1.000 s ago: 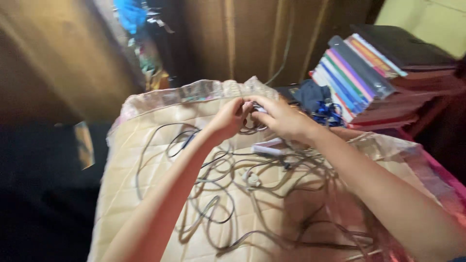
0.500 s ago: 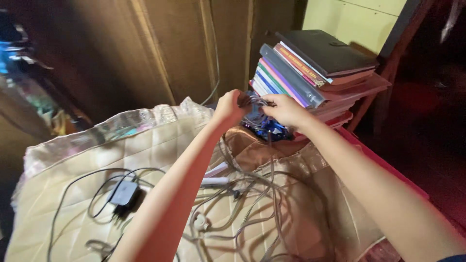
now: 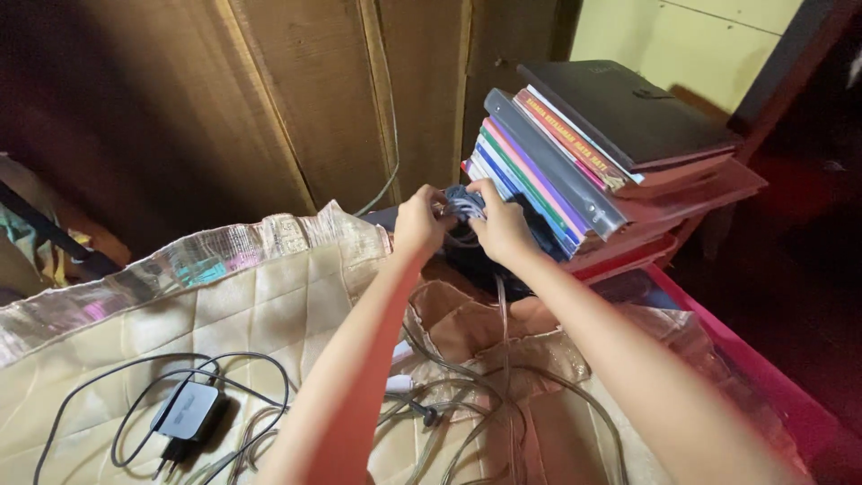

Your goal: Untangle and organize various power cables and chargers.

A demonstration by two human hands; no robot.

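My left hand (image 3: 417,223) and my right hand (image 3: 499,224) are raised close together, both closed on a small bundle of coiled grey cable (image 3: 463,203). From that bundle a strand hangs down to a loose tangle of cables (image 3: 467,404) lying on a cream quilted cloth (image 3: 260,305). The bundle is held just in front of a leaning stack of books (image 3: 575,162).
A dark power adapter (image 3: 187,411) with its black cord lies on the quilt at lower left. Brown wooden panels (image 3: 296,99) stand behind. A dark folder tops the book stack. A pink edge (image 3: 736,350) runs along the right side.
The view has swung right and down a little. Both hands lifted the cable bundle off the quilt and toward the books. The adapter now shows at lower left.
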